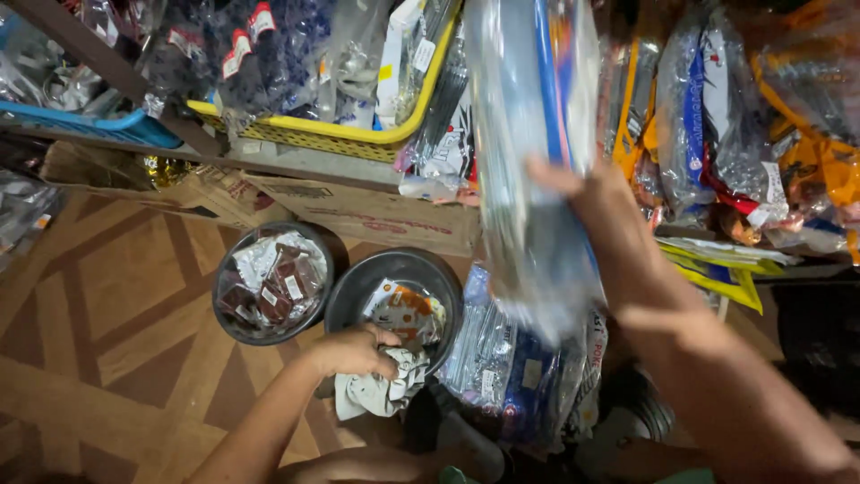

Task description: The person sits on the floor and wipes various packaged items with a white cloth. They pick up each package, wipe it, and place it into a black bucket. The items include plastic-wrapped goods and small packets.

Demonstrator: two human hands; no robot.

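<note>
Head view: your left hand (pixel 351 350) is clenched on a crumpled grey cloth (pixel 383 387) at the near rim of the dark round bowl (pixel 358 291). Right of that bowl, your right hand (pixel 587 202) grips a tall clear plastic packet (pixel 528 152) (blurred), raised above more packets (pixel 502 372) beside the bowl.

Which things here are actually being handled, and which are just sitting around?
In hand:
- plastic packet, held up by the right hand
- crumpled cloth, under the left hand

Lying about:
- two dark bowls of small packets
- yellow basket
- cardboard box
- bagged goods on the floor
</note>
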